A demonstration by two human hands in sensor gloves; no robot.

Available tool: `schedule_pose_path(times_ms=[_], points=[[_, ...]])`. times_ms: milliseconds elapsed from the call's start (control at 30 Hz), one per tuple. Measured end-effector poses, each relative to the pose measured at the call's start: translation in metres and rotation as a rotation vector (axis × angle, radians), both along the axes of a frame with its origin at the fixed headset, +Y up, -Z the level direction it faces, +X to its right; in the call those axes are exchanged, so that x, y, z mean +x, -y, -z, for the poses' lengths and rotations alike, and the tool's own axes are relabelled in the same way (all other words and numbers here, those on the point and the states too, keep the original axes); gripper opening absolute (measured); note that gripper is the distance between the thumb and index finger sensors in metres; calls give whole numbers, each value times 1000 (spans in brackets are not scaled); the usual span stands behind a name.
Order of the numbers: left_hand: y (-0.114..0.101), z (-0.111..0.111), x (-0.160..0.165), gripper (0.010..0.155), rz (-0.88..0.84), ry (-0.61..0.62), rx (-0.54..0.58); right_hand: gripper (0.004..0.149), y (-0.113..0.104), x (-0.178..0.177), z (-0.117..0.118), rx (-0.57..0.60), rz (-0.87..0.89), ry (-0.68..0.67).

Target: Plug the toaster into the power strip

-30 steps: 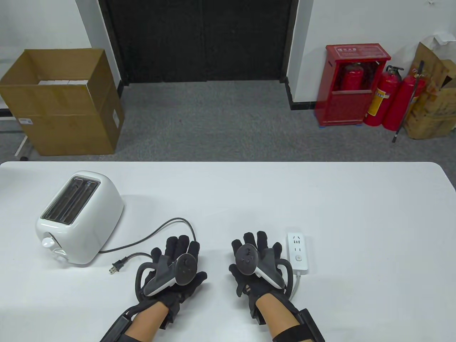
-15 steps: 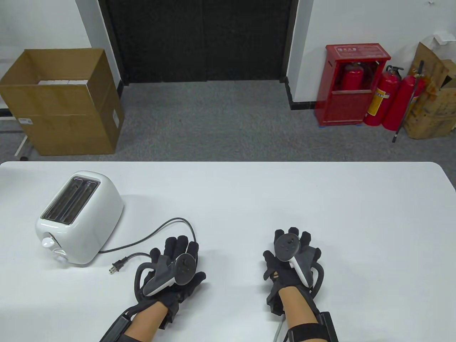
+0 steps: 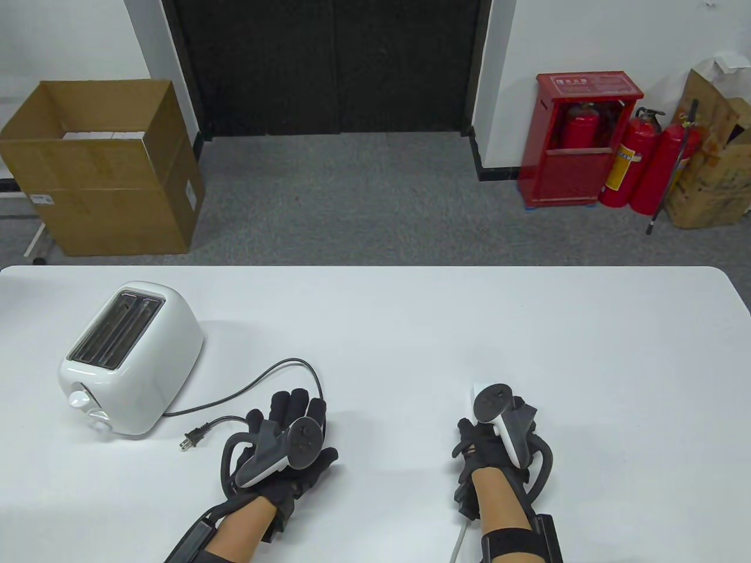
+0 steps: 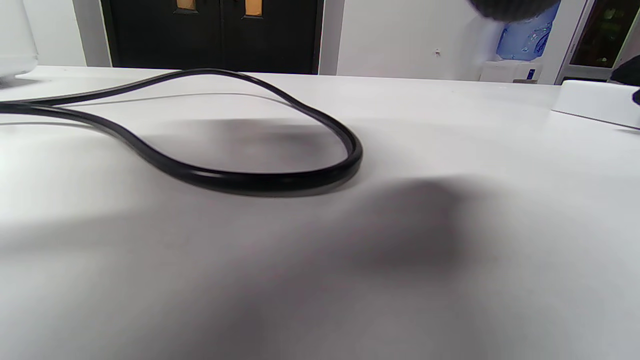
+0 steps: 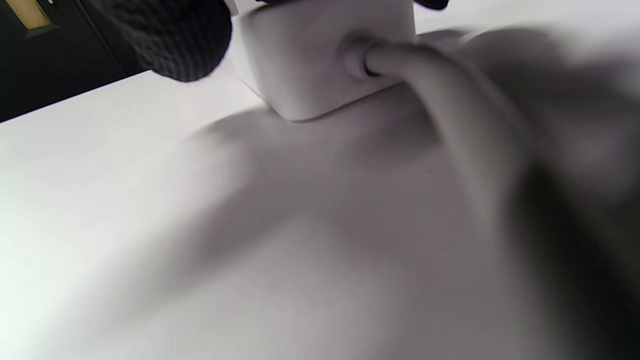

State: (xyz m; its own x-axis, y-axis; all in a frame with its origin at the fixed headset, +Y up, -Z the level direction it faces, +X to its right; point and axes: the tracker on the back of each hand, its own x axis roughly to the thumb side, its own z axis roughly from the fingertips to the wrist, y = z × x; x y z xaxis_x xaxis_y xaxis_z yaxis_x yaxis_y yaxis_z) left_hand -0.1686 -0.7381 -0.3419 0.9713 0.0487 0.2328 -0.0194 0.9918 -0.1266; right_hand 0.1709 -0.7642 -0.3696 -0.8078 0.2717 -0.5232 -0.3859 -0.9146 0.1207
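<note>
The white toaster (image 3: 132, 358) stands at the table's left. Its black cord (image 3: 293, 366) loops across the table to the plug (image 3: 190, 438), which lies free, left of my left hand (image 3: 290, 419). That hand lies flat and open on the table beside the cord loop (image 4: 300, 175). My right hand (image 3: 499, 431) covers the white power strip (image 3: 478, 389), only its far end showing. In the right wrist view my thumb (image 5: 170, 35) lies against one side of the strip (image 5: 320, 55) and a finger on the other. The strip rests on the table.
The strip's white cable (image 3: 459, 542) runs back off the table's front edge beside my right forearm. It also shows in the right wrist view (image 5: 440, 85). The table edge is near both wrists. A cardboard box (image 3: 100, 170) and red extinguishers (image 3: 639, 158) stand on the floor beyond.
My right hand moved right from the table's middle onto the power strip, and its spread fingers curled down around it. My left hand, the cord and the plug have not moved.
</note>
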Motion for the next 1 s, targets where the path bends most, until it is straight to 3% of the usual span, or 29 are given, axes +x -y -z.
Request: schedule_pose_path(times_ms=[300,500,767,1000], points=[[0,0,-1,84,-16,-6,-7,74,-1,-3,2,4,-25,16],[0,1,-2,84,-22,-10,-9,76,-5,-7,4,-119,-89,-11],[-3,3,-10,84,-54,-38,-8,72,-13,-26,2,76,-66,-99],[-8,4,-18,84,-100,-66,2,71,-27,-67,-4,221,-31,-338]])
